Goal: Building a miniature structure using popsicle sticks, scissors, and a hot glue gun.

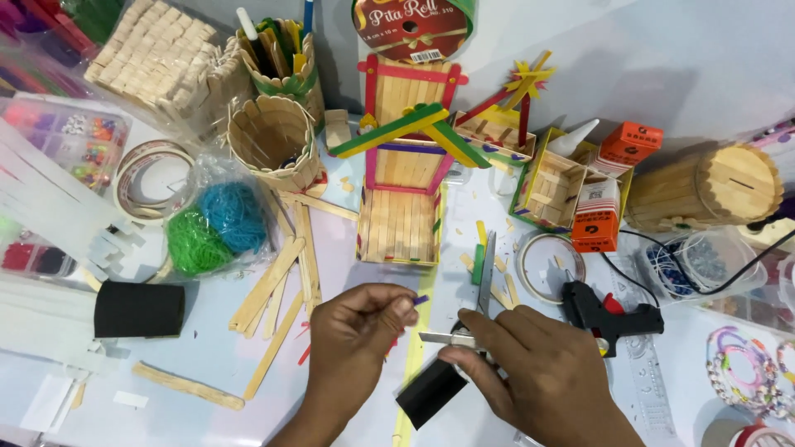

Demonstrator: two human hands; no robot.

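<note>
My left hand [356,339] pinches a small purple stick piece [421,300] between thumb and fingers. My right hand [538,372] grips a pair of scissors [483,290] with the blades open, one pointing up, one to the left. A black roll [431,393] lies under the right hand. Just beyond the hands stands a craft-stick house [402,182] with a green and yellow roof. A green stick piece [478,263] lies beside the upright blade.
A black glue gun [609,316] lies right of my right hand, with a tape ring [548,266] behind it. Loose wooden sticks [273,290] lie to the left. Stick cups [273,141], bagged blue and green bands [211,223], orange boxes [596,219] and bead trays [62,136] ring the table.
</note>
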